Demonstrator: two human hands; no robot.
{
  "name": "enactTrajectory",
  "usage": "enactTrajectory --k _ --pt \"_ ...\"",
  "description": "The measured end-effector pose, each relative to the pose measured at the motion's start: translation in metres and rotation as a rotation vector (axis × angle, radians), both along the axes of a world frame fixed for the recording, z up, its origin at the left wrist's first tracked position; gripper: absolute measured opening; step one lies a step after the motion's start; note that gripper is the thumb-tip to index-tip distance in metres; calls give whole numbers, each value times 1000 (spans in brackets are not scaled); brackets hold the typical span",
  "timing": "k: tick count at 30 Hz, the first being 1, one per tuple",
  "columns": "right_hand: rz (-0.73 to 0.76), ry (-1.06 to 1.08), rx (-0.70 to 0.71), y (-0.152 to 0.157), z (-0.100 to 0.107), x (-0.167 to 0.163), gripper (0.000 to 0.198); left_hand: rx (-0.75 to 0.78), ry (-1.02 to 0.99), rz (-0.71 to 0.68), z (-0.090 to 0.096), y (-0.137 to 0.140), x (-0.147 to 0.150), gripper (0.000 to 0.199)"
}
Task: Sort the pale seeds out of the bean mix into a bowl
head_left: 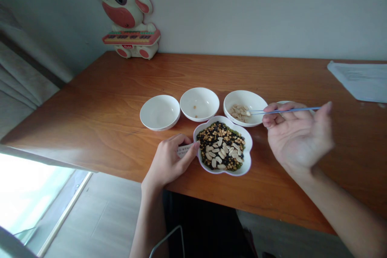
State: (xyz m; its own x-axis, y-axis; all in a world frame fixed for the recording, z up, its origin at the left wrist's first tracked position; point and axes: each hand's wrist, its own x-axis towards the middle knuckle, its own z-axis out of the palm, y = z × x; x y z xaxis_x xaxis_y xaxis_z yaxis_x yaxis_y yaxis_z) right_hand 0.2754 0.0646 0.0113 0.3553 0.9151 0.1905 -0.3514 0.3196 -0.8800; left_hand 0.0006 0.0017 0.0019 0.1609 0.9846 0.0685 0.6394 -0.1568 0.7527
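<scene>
While the right hand (pixel 298 142) hovers palm-up, it holds thin tweezers (pixel 292 110).

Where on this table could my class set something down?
Bare wood shows left of the leftmost bowl, towards the toy cow, and behind the bowls, up to the wall. It's crowded around the dish: bowls along its far side, left hand at its handle, right hand nearby.

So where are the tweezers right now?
The tweezers are right of centre in the head view, held in the right hand, tips at the peanuts in the round white bowl.
</scene>
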Motion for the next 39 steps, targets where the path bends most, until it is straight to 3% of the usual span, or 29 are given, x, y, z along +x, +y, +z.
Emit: enactTrajectory --k 13,39 --pt "101 -207 65 -6 -3 -8 58 -6 -16 0 -1 0 0 37" --pt "111 -260 164 -6 -7 -5 51 -13 -31 4 0 -1 0 37"
